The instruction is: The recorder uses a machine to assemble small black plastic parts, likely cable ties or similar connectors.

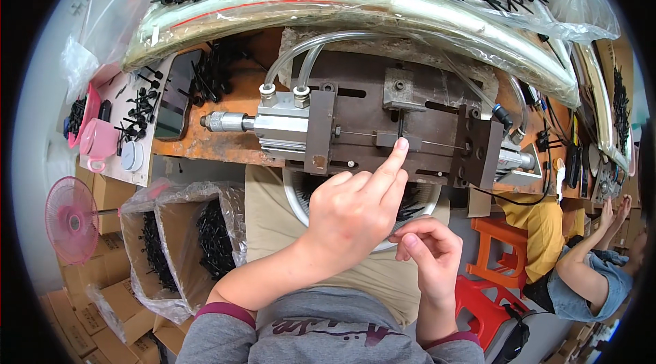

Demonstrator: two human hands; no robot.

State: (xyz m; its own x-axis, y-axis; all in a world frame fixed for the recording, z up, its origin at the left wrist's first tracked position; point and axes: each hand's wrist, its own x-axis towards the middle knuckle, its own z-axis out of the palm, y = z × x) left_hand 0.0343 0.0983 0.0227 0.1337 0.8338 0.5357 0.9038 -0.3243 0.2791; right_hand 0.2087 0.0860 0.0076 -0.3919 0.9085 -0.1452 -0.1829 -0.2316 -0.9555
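My left hand (pixel 359 203) reaches over the clamping fixture (pixel 355 108) with its index finger stretched out. That fingertip touches or nearly touches the lower end of a slim black stem-like part (pixel 401 123), which stands between a metal block (pixel 403 90) and a small dark block at the fixture's middle. The other fingers of this hand are bent and its thumb is hidden. Lower and to the right, my right hand (pixel 437 254) has curled fingers, with thumb and fingertips close together. Something small and dark shows at its fingertips, too little to name.
Air cylinders (pixel 281 128) with clear hoses flank the fixture. Below my hands, a white-rimmed round container (pixel 295 203) holds black parts. Bagged boxes (pixel 179 227) and a pink fan (pixel 72 217) stand left. At right are a red stool (pixel 482 309) and another person (pixel 594 275).
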